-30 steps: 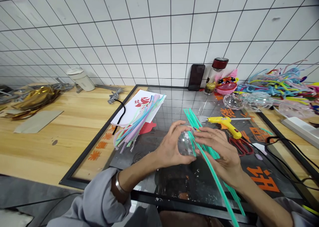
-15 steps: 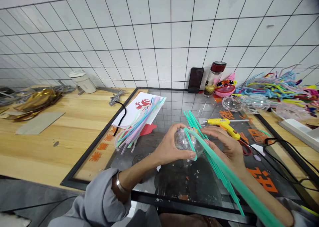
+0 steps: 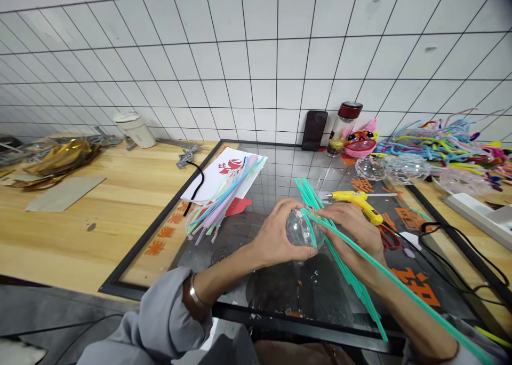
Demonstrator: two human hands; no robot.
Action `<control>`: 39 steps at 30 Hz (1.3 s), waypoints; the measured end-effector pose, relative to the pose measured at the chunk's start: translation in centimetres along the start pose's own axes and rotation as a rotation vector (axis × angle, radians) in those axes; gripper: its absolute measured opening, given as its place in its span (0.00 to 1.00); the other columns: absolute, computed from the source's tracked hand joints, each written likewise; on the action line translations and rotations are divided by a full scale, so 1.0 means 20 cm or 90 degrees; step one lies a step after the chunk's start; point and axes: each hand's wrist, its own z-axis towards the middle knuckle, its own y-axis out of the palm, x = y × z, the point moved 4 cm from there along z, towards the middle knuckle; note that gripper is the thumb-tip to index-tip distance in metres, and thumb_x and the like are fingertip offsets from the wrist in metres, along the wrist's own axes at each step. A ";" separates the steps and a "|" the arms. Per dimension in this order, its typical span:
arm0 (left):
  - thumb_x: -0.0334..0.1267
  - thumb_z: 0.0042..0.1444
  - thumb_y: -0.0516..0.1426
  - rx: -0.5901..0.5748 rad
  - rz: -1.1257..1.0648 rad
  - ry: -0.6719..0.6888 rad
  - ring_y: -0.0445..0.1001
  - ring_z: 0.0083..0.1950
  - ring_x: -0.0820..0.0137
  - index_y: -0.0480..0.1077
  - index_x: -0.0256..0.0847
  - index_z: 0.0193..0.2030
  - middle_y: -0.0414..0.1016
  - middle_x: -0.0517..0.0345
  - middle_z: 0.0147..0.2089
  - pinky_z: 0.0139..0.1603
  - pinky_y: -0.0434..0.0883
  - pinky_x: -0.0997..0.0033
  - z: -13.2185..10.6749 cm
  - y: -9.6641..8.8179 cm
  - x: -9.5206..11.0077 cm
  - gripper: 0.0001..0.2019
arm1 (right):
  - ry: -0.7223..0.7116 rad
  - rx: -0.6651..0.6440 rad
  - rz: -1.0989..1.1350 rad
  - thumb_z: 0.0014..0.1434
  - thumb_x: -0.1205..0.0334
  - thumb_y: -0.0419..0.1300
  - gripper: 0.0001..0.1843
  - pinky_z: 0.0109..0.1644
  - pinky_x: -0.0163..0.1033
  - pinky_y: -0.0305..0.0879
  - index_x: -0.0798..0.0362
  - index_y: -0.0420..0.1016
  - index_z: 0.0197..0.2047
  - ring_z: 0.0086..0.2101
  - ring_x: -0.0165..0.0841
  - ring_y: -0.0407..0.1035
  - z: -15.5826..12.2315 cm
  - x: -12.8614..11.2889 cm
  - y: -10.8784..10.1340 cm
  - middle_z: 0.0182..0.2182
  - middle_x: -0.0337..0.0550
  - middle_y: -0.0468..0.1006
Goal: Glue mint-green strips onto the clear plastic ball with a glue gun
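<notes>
My left hand [image 3: 276, 237] is curled around a clear plastic ball [image 3: 300, 230], held just above the glass mat [image 3: 280, 285]. My right hand [image 3: 352, 231] pinches a teal pipe cleaner [image 3: 384, 279] against the ball's right side; one end curves over the ball and the rest runs down to the lower right past my forearm. A bundle of teal pipe cleaners [image 3: 308, 189] lies on the mat under and behind my hands.
A yellow glue gun [image 3: 360, 199] and red scissors [image 3: 386, 237] lie right of my hands, with black cables [image 3: 452, 247] beyond. Pastel pipe cleaners [image 3: 220, 199] rest on white paper at left. A phone [image 3: 314, 130], jar [image 3: 344, 122], clear balls [image 3: 372, 167] and colourful pipe cleaners [image 3: 444, 141] line the back right.
The teal pipe cleaner has swung lower and longer toward the lower right. My right hand has shifted closer onto the ball; my left hand still grips it.
</notes>
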 end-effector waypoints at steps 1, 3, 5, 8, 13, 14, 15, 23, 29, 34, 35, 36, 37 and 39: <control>0.39 0.35 0.72 -0.003 0.001 0.005 0.67 0.63 0.53 0.64 0.43 0.55 0.67 0.47 0.58 0.66 0.65 0.48 0.00 0.00 0.00 0.38 | -0.017 0.004 0.004 0.61 0.67 0.63 0.12 0.46 0.44 0.70 0.46 0.78 0.48 0.40 0.36 0.76 0.00 0.00 0.00 0.39 0.41 0.82; 0.41 0.35 0.73 -0.010 0.002 0.006 0.67 0.63 0.52 0.64 0.42 0.55 0.67 0.46 0.58 0.67 0.65 0.47 0.00 0.00 0.00 0.39 | -0.047 0.013 0.014 0.60 0.70 0.63 0.12 0.45 0.45 0.71 0.47 0.78 0.47 0.39 0.36 0.77 0.00 -0.01 0.01 0.38 0.41 0.83; 0.42 0.36 0.73 -0.018 0.001 0.000 0.67 0.64 0.51 0.64 0.42 0.56 0.66 0.45 0.59 0.67 0.64 0.47 0.00 0.00 0.00 0.39 | -0.080 0.024 0.017 0.59 0.73 0.63 0.12 0.44 0.45 0.71 0.48 0.77 0.45 0.38 0.36 0.77 0.00 -0.01 0.02 0.37 0.43 0.83; 0.42 0.35 0.73 -0.020 -0.002 -0.013 0.67 0.64 0.51 0.64 0.43 0.56 0.66 0.46 0.59 0.67 0.64 0.46 0.00 -0.01 0.00 0.39 | -0.110 0.013 -0.007 0.59 0.75 0.62 0.13 0.43 0.46 0.72 0.48 0.76 0.43 0.37 0.38 0.79 0.00 -0.02 0.02 0.36 0.43 0.84; 0.41 0.35 0.73 -0.028 -0.029 -0.039 0.69 0.61 0.54 0.64 0.43 0.55 0.67 0.48 0.58 0.65 0.66 0.50 0.00 -0.01 0.00 0.39 | -0.078 0.020 -0.026 0.62 0.71 0.60 0.11 0.40 0.49 0.74 0.43 0.75 0.40 0.36 0.39 0.80 -0.02 -0.02 0.03 0.35 0.40 0.85; 0.41 0.36 0.73 -0.030 -0.036 -0.044 0.69 0.60 0.54 0.64 0.43 0.55 0.67 0.48 0.58 0.65 0.66 0.51 0.00 -0.01 0.00 0.38 | -0.071 0.018 -0.026 0.62 0.70 0.60 0.10 0.41 0.50 0.73 0.43 0.75 0.39 0.36 0.40 0.80 -0.03 -0.02 0.04 0.35 0.40 0.85; 0.42 0.36 0.73 -0.030 -0.042 -0.049 0.69 0.60 0.55 0.64 0.43 0.55 0.67 0.48 0.58 0.65 0.66 0.51 -0.01 -0.01 0.00 0.39 | -0.070 0.014 -0.027 0.62 0.70 0.60 0.10 0.41 0.50 0.73 0.43 0.75 0.39 0.37 0.40 0.80 -0.04 -0.01 0.05 0.36 0.41 0.85; 0.40 0.36 0.73 -0.035 -0.040 -0.043 0.69 0.60 0.55 0.64 0.42 0.55 0.67 0.48 0.58 0.64 0.66 0.52 -0.01 -0.01 0.00 0.39 | -0.095 0.031 -0.016 0.60 0.73 0.62 0.10 0.41 0.47 0.71 0.46 0.75 0.38 0.36 0.37 0.80 -0.04 -0.03 0.04 0.35 0.40 0.85; 0.41 0.36 0.73 -0.041 -0.029 -0.027 0.68 0.61 0.54 0.63 0.43 0.56 0.67 0.48 0.59 0.65 0.65 0.51 -0.01 0.00 0.00 0.39 | -0.099 0.035 0.014 0.59 0.74 0.62 0.10 0.41 0.45 0.72 0.48 0.75 0.40 0.36 0.36 0.80 -0.01 -0.06 0.03 0.34 0.41 0.84; 0.41 0.36 0.73 -0.055 -0.029 -0.026 0.68 0.62 0.53 0.64 0.45 0.56 0.66 0.48 0.59 0.66 0.65 0.50 -0.01 0.00 -0.01 0.39 | -0.088 0.025 0.018 0.60 0.72 0.62 0.10 0.42 0.44 0.72 0.46 0.75 0.41 0.36 0.35 0.80 -0.02 -0.04 0.04 0.34 0.38 0.84; 0.41 0.37 0.73 -0.058 -0.030 -0.025 0.67 0.63 0.53 0.64 0.45 0.57 0.66 0.48 0.60 0.67 0.64 0.50 -0.01 0.00 -0.01 0.39 | -0.085 0.017 0.017 0.60 0.72 0.63 0.10 0.42 0.45 0.72 0.45 0.75 0.41 0.37 0.36 0.80 -0.02 -0.04 0.04 0.34 0.38 0.85; 0.40 0.37 0.73 -0.061 -0.031 -0.024 0.67 0.63 0.53 0.64 0.45 0.57 0.66 0.48 0.60 0.67 0.64 0.50 -0.01 -0.01 -0.01 0.39 | -0.080 0.010 0.018 0.60 0.71 0.63 0.10 0.43 0.45 0.72 0.45 0.75 0.41 0.37 0.36 0.80 -0.02 -0.04 0.04 0.35 0.39 0.85; 0.40 0.37 0.73 -0.062 -0.030 -0.023 0.67 0.64 0.53 0.64 0.44 0.56 0.66 0.48 0.60 0.68 0.64 0.50 -0.01 -0.01 -0.01 0.39 | -0.075 0.003 0.021 0.60 0.71 0.63 0.10 0.43 0.46 0.72 0.45 0.75 0.41 0.37 0.37 0.80 -0.02 -0.03 0.04 0.35 0.39 0.85; 0.40 0.36 0.73 -0.062 -0.027 -0.026 0.66 0.65 0.53 0.64 0.43 0.56 0.65 0.46 0.61 0.69 0.63 0.49 -0.01 -0.01 0.00 0.39 | -0.070 -0.001 0.025 0.59 0.71 0.63 0.10 0.44 0.45 0.72 0.45 0.75 0.41 0.37 0.37 0.80 -0.02 -0.03 0.04 0.35 0.39 0.85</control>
